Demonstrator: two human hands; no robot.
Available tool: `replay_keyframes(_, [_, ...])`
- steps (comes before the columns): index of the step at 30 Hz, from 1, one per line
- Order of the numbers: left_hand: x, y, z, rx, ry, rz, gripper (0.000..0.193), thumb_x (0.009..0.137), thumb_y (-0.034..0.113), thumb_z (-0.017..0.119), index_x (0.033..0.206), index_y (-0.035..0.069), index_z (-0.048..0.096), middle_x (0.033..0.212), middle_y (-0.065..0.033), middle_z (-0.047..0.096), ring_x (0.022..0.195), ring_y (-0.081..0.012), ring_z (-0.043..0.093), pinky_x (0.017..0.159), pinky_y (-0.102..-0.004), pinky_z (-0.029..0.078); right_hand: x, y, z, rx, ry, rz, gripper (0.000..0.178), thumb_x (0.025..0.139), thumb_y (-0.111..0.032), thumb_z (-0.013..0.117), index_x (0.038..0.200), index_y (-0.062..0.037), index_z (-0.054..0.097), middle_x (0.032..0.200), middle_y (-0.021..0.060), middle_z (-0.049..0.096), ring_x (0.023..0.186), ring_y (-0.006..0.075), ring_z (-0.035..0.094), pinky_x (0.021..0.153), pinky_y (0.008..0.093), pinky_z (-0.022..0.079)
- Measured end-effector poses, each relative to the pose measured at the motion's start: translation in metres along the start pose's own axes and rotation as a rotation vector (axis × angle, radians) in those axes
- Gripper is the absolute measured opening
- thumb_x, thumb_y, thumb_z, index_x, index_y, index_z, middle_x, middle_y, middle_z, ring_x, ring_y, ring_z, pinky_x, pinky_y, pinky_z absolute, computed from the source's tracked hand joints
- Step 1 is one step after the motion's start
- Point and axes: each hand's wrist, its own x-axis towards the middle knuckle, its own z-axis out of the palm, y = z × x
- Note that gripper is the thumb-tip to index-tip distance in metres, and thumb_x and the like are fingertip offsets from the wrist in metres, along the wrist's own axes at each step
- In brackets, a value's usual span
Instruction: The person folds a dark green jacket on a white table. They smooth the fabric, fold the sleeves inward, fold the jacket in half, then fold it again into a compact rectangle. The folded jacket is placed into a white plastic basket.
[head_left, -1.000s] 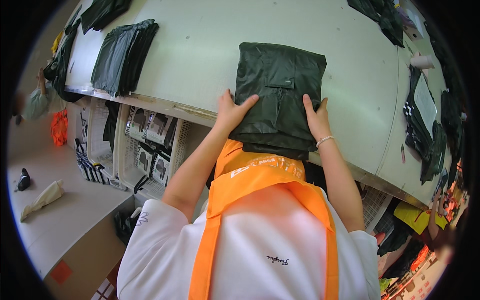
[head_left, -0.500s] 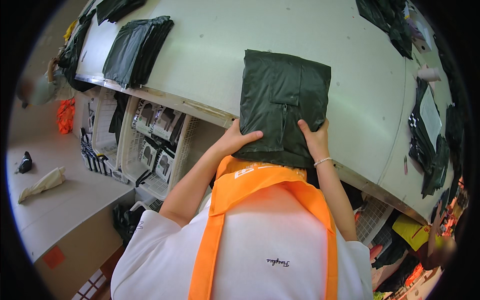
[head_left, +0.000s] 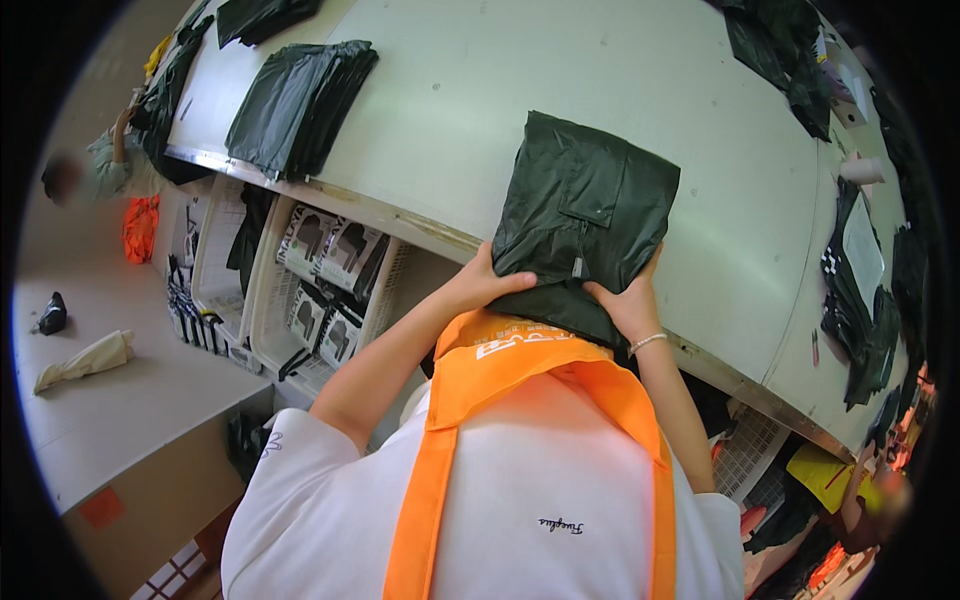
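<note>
A folded dark green garment (head_left: 600, 180) of thin, shiny fabric lies at the near edge of the table, its near end close against my orange apron. A square flap and a short zip with a light pull show on its upper face. My left hand (head_left: 488, 283) grips its near left side, thumb on top and fingers hidden beneath. At the near right side my right hand (head_left: 632, 302) holds it the same way, thumb pointing in toward the zip.
The pale table (head_left: 440, 130) bears a stack of folded dark green garments (head_left: 300, 110) at the left, and more dark cloth (head_left: 860, 300) at the right. Below its edge stand white baskets (head_left: 265, 330) with packaged goods. Other people are at the far left and lower right.
The garment has turned slightly clockwise and sits a little farther right in view. My right thumb has slid nearer the zip, and the light zip pull shows more clearly.
</note>
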Motion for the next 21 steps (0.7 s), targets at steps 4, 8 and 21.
replay_keyframes(4, [-0.011,0.044,-0.005,0.445,0.132,-0.123,0.092,0.060,0.045,0.083,0.116,-0.010,0.036,0.110,-0.0281,0.057,0.107,-0.0363,0.057,0.091,-0.0370,0.045,0.005,-0.027,0.022,-0.051,0.046,0.146,0.130,0.063,-0.023,0.084,0.141,0.0044,-0.016,0.144,0.0341,0.019,0.126,0.0433,0.039,0.103,0.0389,0.036])
replay_keyframes(8, [0.019,0.074,-0.025,0.769,0.220,-0.084,0.072,0.063,0.037,0.082,0.102,-0.004,0.039,0.099,-0.0261,0.060,0.095,-0.0399,0.059,0.079,-0.0430,0.049,0.042,-0.062,0.049,-0.322,0.142,0.029,0.123,0.068,-0.015,0.080,0.142,-0.0005,-0.018,0.145,0.0354,0.014,0.117,0.0477,0.046,0.096,0.0399,0.042])
replay_keyframes(21, [0.078,0.059,-0.074,0.555,0.107,0.458,0.035,0.079,0.020,0.061,0.110,0.005,0.056,0.101,-0.0225,0.062,0.094,-0.0396,0.058,0.080,-0.0462,0.047,0.173,-0.228,0.159,-1.236,-0.407,0.224,0.091,0.073,-0.067,0.058,0.144,-0.0162,0.032,0.146,0.0371,-0.003,0.111,0.0459,0.052,0.096,0.0467,0.038])
